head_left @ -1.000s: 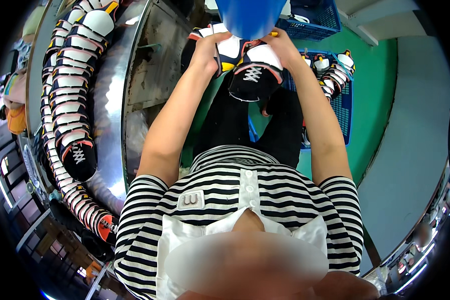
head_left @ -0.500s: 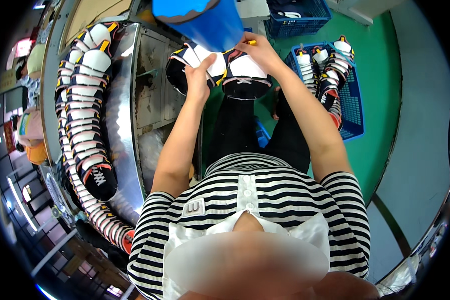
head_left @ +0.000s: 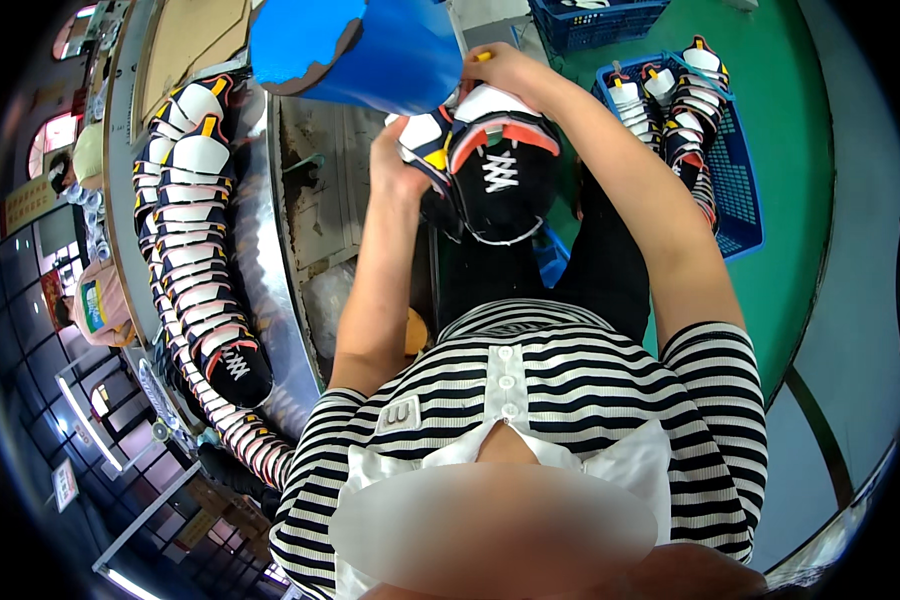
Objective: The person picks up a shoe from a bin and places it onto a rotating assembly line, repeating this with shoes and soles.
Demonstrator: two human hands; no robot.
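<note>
- Fingers of the right hand (head_left: 507,78) were curled inward, closed on a yellow tab (head_left: 484,57) at the upper end of the black-toed shoe upper (head_left: 500,190).
- Left hand (head_left: 395,168) was wrapped round the left side of the navy-and-white shoe upper (head_left: 422,138); its fingertips were hidden behind the piece.
- Both uppers hung side by side above the person's lap, touching, the black-toed one on the right with white laces facing up.
- Just beyond them stood a blue cylinder (head_left: 370,75) with a ragged dark rim.
- On the metal table (head_left: 275,285) at the left lay long rows of nested uppers (head_left: 198,215).
- To the right, a blue basket (head_left: 745,200) on the green floor (head_left: 785,130) held more stacked uppers (head_left: 688,140).
</note>
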